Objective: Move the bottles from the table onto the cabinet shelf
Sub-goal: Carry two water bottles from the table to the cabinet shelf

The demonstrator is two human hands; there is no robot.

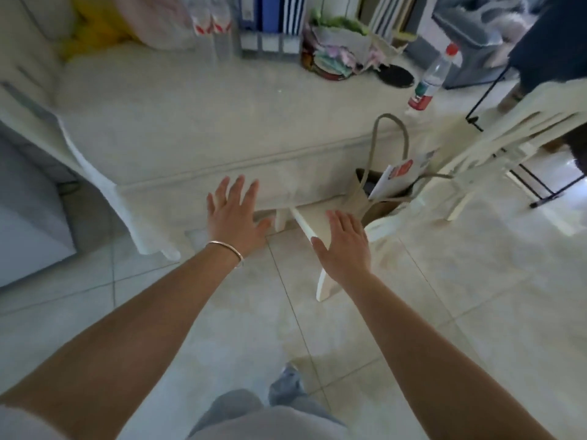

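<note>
A clear plastic bottle (429, 81) with a red cap and a red-green label stands near the right end of the table (197, 122), which is covered with a white cloth. Two more clear bottles (211, 25) with red-white labels stand at the table's far edge, blurred. My left hand (233, 214) is stretched out flat with spread fingers in front of the table's near edge, holding nothing. My right hand (344, 246) is also flat and empty, lower and to the right, above the floor. No cabinet shelf is in view.
Blue and striped folders (273, 23) and a heap of papers and flowers (340, 49) line the table's back. A paper bag (381, 188) with handles sits on a white chair (476, 160) at the table's right. Grey furniture (28, 217) stands at the left; the floor is tiled.
</note>
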